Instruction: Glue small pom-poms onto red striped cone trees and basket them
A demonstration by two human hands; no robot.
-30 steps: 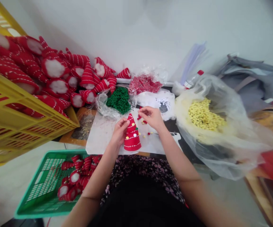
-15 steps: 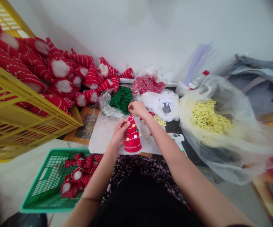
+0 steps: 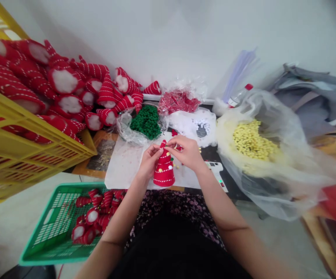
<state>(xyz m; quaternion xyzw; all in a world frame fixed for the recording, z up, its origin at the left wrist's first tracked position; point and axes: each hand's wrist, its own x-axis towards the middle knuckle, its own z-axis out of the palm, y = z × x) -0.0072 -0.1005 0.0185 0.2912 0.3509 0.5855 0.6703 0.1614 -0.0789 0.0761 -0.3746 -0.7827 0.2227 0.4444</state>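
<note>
My left hand (image 3: 150,159) is closed on the upper left side of a red cone (image 3: 164,176) with white stitched stripes. Yellow, white and green pom-poms dot the cone, which stands upright over the white sheet. At its tip, my right hand (image 3: 185,152) pinches a small green pom-pom (image 3: 166,146) against the fabric, mostly covered by the fingers. Behind the hands, a heap of green pom-poms (image 3: 147,122) lies in a clear plastic bag. White pom-poms (image 3: 203,128) rest on a white bag to its right. A few red and yellow ones lie partly behind my right hand.
A yellow crate (image 3: 40,143) at left overflows with red striped cones (image 3: 66,80). Smaller red pieces fill part of a green basket (image 3: 44,228) below. To the right stand a bag of yellow pom-poms (image 3: 252,143) and a bottle (image 3: 240,97). A white device (image 3: 216,168) lies beside the sheet (image 3: 124,166).
My right hand has come from the edge of the green pom-pom heap down to the cone's tip, bringing a green pom-pom. My left hand keeps hold of the cone. The view has shifted slightly.
</note>
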